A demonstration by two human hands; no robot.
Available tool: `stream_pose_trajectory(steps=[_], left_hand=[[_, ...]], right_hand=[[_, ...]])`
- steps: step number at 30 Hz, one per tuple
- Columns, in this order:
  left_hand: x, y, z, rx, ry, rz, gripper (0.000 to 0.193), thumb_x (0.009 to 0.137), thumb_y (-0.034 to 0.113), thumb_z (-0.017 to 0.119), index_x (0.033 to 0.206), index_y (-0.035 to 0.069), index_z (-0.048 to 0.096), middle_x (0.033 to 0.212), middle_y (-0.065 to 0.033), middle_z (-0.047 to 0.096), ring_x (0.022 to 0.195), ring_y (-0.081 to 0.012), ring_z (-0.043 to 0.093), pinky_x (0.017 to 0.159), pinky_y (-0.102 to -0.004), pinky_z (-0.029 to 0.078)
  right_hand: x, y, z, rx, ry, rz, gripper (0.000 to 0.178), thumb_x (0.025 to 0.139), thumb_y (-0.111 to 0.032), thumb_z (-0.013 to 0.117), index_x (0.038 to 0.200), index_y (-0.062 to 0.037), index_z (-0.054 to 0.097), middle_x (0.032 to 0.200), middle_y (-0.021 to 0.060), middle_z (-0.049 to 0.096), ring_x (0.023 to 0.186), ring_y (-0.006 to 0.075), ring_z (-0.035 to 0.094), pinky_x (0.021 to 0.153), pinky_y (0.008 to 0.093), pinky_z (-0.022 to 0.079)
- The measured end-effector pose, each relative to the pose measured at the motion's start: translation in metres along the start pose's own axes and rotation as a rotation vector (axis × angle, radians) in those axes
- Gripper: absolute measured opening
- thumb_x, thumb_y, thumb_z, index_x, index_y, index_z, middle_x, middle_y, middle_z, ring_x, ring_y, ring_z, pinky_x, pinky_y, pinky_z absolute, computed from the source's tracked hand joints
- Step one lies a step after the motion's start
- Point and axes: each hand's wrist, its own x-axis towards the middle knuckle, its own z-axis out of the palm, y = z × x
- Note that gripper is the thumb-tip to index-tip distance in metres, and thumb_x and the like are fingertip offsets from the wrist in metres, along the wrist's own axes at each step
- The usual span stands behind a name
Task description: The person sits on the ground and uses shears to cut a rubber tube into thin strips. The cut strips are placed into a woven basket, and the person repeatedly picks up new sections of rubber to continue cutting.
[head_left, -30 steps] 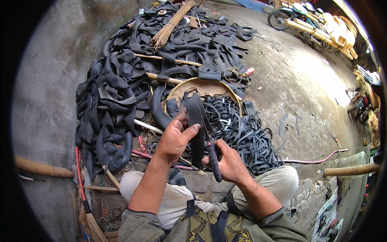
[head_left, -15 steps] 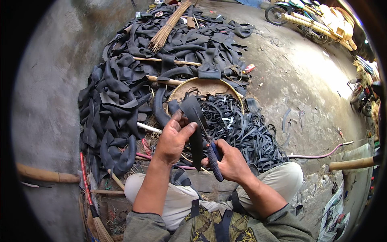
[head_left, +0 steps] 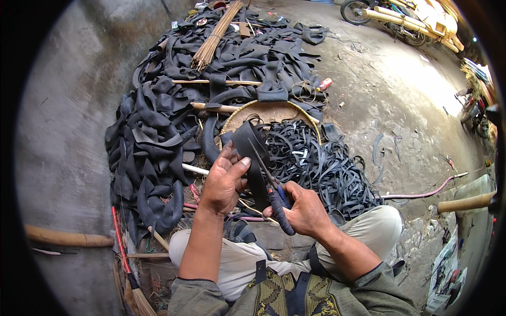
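Note:
My left hand [head_left: 225,181] pinches a wide black rubber strip [head_left: 258,181], which loops over the fingers and hangs down in front of my lap. My right hand [head_left: 301,211] is wrapped around the handles of a pair of scissors [head_left: 278,196], their grips bound in dark and blue wrapping. The scissor blades point up and away, lying against the strip just right of my left thumb. Behind the hands, a round woven tray [head_left: 232,117] is partly covered by a heap of thin cut rubber strips [head_left: 332,174] that spills toward my right knee.
A large pile of black rubber pieces [head_left: 153,137] lies along the wall at left. On it rests a bundle of thin sticks [head_left: 216,37]. A broom [head_left: 132,284] lies lower left, a bamboo pole [head_left: 466,203] at right. Beyond stands a loaded motorcycle [head_left: 400,23].
The view has shifted slightly. The scissor blades now show more plainly along the face of the strip, spread a little apart. Both hands keep their holds.

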Motion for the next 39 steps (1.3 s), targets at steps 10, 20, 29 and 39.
stream_pose_trajectory(steps=[10,20,29,39], left_hand=[[-0.008,-0.012,0.005,0.258,-0.033,-0.005,0.048,0.101,0.008,0.064,0.147,0.003,0.048,0.113,-0.0011,0.064,0.092,-0.0056,0.061,0.070,-0.0206,0.049],[-0.005,-0.002,0.002,0.087,0.035,-0.028,0.049,0.103,0.006,0.059,0.150,0.006,0.044,0.121,-0.0071,0.065,0.103,-0.0150,0.070,0.084,-0.0320,0.064],[-0.010,-0.007,0.001,0.228,0.010,-0.044,0.054,0.102,0.004,0.061,0.152,0.004,0.043,0.118,-0.0061,0.065,0.105,-0.0137,0.068,0.082,-0.0310,0.064],[-0.008,-0.002,0.001,0.091,0.047,-0.027,0.061,0.100,0.003,0.062,0.156,0.006,0.037,0.113,-0.0028,0.064,0.100,-0.0107,0.066,0.079,-0.0271,0.062]], right_hand=[[0.005,0.005,-0.004,-0.088,0.083,-0.032,0.068,0.075,-0.056,0.087,0.099,0.0035,0.064,0.075,0.0170,0.067,0.067,0.0264,0.067,0.065,0.0380,0.052],[0.004,0.005,0.002,-0.118,0.128,-0.182,0.073,0.073,-0.060,0.088,0.106,0.0016,0.067,0.076,0.0183,0.068,0.068,0.0346,0.069,0.063,0.0419,0.052],[0.003,0.004,-0.005,-0.079,0.062,-0.037,0.074,0.072,-0.061,0.088,0.100,0.0036,0.066,0.075,0.0183,0.067,0.065,0.0267,0.066,0.062,0.0385,0.051],[0.003,0.002,0.000,-0.172,0.078,-0.119,0.075,0.071,-0.065,0.086,0.098,0.0018,0.064,0.083,0.0205,0.068,0.076,0.0384,0.070,0.068,0.0438,0.052]])
